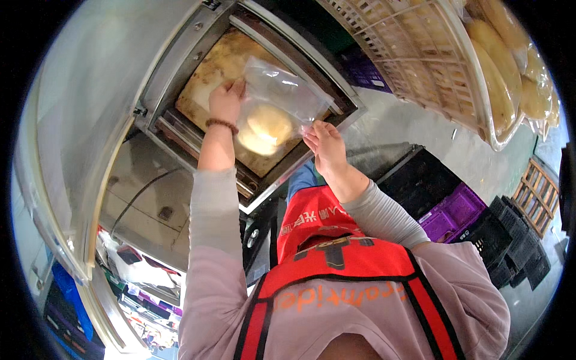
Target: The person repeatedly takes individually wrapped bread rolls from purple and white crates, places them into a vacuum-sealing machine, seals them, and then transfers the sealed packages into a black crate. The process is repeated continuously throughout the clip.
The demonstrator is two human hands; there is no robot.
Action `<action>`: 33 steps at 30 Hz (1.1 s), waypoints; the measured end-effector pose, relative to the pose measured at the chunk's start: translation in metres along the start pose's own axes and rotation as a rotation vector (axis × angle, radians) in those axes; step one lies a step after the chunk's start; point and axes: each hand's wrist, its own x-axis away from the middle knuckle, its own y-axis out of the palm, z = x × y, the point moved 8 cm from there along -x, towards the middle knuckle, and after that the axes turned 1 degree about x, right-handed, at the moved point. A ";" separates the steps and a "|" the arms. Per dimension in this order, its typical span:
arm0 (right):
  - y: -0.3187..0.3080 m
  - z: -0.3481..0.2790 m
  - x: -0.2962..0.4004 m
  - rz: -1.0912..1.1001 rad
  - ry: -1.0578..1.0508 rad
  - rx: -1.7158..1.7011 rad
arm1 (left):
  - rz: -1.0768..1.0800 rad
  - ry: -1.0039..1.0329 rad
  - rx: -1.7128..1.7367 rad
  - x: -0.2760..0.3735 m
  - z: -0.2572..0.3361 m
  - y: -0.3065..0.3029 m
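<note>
A clear plastic bag [281, 83] hangs between my two hands, with pale yellow pieces of peeled produce [270, 123] inside its lower part. Their exact kind is hard to tell through the film. My left hand [227, 100], with a beaded bracelet at the wrist, pinches the bag's left edge. The opposite corner is held between the fingertips of my right hand [325, 145]. Beneath the bag lies the stained plate [225, 51] of a chamber vacuum sealer, flanked by a bar on either side. The sealer's clear lid [112, 67] stands raised at the left.
A cream plastic basket [432, 74] at the upper right holds several bagged yellow pieces [497, 74]. Black crates [418, 175], a purple crate [454, 213] and a wooden slatted pallet [536, 191] occupy the floor to the right. A dark cable [141, 198] curves below the machine.
</note>
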 end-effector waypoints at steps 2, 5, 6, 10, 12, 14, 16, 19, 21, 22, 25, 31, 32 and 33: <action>0.001 -0.009 -0.004 0.066 0.004 -0.028 | -0.032 -0.001 -0.048 -0.033 -0.006 0.023; -0.003 -0.015 -0.016 0.139 0.051 -0.075 | -0.009 0.074 -0.298 -0.048 0.008 0.049; -0.003 -0.016 -0.018 0.156 0.077 -0.089 | 0.015 0.111 -0.410 -0.049 0.016 0.056; -0.003 -0.022 -0.021 0.212 0.116 -0.071 | 0.055 0.096 -0.428 -0.052 0.023 0.071; -0.003 -0.024 -0.020 0.218 0.119 -0.058 | 0.061 0.136 -0.491 -0.054 0.025 0.074; -0.003 -0.022 -0.019 0.213 0.131 -0.053 | 0.138 0.150 -0.474 -0.062 0.010 0.070; -0.004 -0.020 -0.021 0.223 0.142 -0.057 | 0.196 0.318 -0.601 -0.053 0.030 0.075; -0.006 -0.018 -0.024 0.225 0.151 -0.069 | 0.139 0.754 -0.909 -0.008 0.070 0.108; -0.003 -0.020 -0.023 0.192 0.148 -0.083 | -0.075 0.971 -0.991 0.011 0.059 0.135; -0.003 -0.025 -0.019 0.186 0.145 -0.050 | -0.071 0.959 -1.016 0.012 0.055 0.137; -0.007 -0.057 -0.006 0.151 -0.090 0.145 | -0.073 0.924 -1.080 0.014 0.050 0.144; 0.052 -0.111 0.031 -0.149 -1.167 1.336 | -0.074 0.897 -1.138 0.013 0.048 0.149; 0.054 -0.103 0.022 -0.168 -1.157 1.492 | -0.072 0.906 -1.139 0.015 0.049 0.151; 0.051 -0.097 0.019 -0.136 -1.153 1.574 | -0.068 0.911 -1.139 0.015 0.049 0.151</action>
